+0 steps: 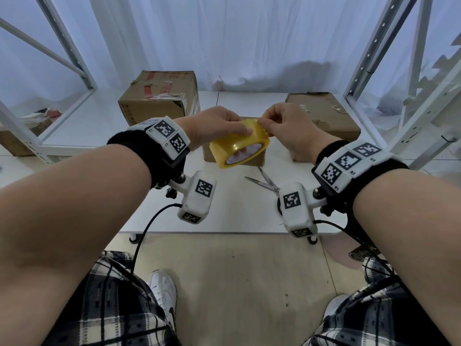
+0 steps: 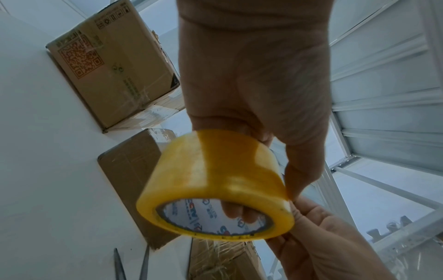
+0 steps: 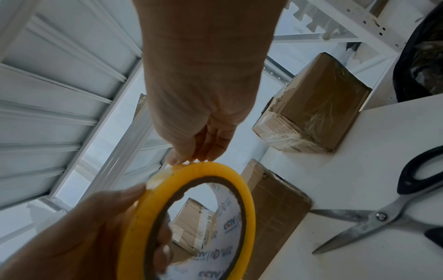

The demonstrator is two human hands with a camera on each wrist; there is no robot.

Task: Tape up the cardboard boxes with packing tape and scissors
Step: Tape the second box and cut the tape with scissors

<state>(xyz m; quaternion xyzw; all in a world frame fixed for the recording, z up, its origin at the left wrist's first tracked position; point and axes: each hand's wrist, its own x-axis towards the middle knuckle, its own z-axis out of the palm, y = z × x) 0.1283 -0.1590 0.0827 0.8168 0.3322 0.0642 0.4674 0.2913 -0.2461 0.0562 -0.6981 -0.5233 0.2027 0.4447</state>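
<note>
while the left hand point(image 1: 214, 123) grips the tape roll point(image 1: 239, 143), only the right wrist view shows the right hand point(image 3: 203, 121) pinching its edge

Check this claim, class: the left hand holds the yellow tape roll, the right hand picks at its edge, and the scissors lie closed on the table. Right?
One slip: the scissors lie open, blades spread, as the right wrist view shows. The left hand does hold the tape roll, and the right hand picks at its edge.
</note>
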